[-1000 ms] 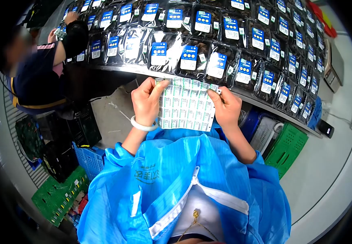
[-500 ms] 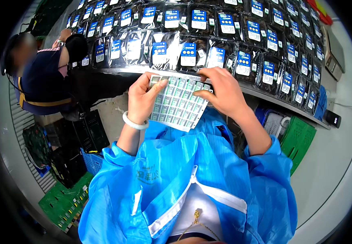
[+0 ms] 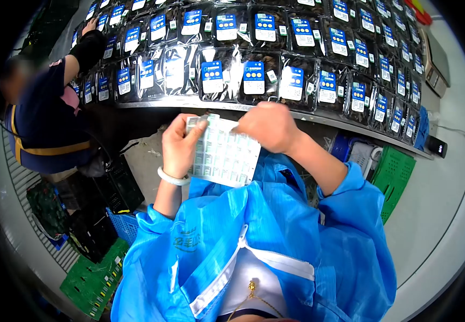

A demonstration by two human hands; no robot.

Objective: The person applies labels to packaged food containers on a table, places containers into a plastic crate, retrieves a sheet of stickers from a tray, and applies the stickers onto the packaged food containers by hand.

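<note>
A white sheet of small green-and-white labels [image 3: 224, 158] is held up in front of my blue jacket. My left hand [image 3: 177, 149] grips its upper left corner, thumb on the printed face. At the sheet's upper right, my right hand [image 3: 269, 126] is closed on the top edge, where a white bit is folded up; the fingertips are blurred and partly hidden behind the knuckles. Just beyond the hands, clear-wrapped black trays [image 3: 254, 80] with blue-and-white labels stand in rows on a metal table [image 3: 200, 103]. Many of them also carry a small white-and-green label.
On the left, a co-worker [image 3: 42, 115] in dark clothing reaches over the trays. Green crates [image 3: 393, 172] are at the right, below the table. A scale [image 3: 434, 59] stands at the far right. Black crates [image 3: 117, 185] and a blue crate [image 3: 124, 222] lie low left.
My right hand has turned and closed at the sheet's top edge, its fingers apart before. The sheet and left hand have shifted slightly left and down. The co-worker's arm has stretched further over the trays.
</note>
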